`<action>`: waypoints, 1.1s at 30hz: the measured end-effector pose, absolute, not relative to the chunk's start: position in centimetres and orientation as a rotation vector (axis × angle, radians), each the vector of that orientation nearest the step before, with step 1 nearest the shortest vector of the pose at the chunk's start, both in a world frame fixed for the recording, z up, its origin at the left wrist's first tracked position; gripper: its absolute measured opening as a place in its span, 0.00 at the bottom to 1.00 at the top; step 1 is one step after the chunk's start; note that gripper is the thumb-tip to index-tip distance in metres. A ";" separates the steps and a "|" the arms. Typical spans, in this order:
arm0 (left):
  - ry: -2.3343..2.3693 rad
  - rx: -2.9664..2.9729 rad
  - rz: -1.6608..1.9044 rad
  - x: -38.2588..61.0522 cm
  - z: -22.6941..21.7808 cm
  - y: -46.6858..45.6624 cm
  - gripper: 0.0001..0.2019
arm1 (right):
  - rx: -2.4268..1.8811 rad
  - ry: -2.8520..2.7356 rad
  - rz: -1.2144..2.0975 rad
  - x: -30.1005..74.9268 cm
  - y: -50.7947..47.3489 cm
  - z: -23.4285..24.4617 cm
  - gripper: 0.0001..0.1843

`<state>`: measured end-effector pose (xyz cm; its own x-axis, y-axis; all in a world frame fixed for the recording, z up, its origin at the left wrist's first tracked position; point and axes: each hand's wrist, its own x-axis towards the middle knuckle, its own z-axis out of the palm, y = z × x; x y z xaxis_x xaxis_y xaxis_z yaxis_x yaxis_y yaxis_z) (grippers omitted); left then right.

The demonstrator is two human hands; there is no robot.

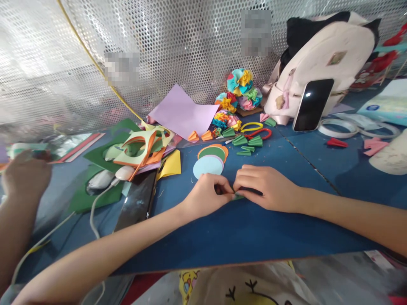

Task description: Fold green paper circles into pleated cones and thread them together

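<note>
My left hand and my right hand meet on the blue table, fingertips together, pinching a small folded green paper piece against the surface. Both hands have curled, closed fingers. Just beyond them lies a stack of paper circles in light blue, lilac, green and orange. Further back lie several folded green paper pieces and orange ones.
Another person's hand rests at the far left. Cut paper scraps, a purple sheet, colourful paper flowers, scissors, a phone leaning on a pale backpack, tape rolls and a dark phone surround me.
</note>
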<state>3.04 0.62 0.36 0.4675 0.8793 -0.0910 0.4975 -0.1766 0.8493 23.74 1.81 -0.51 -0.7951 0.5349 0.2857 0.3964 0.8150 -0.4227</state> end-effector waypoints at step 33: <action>1.015 3.043 0.249 0.4 -0.2 -3.5 0.22 | -0.963 -2.454 0.742 23.3 3.5 -1.4 0.04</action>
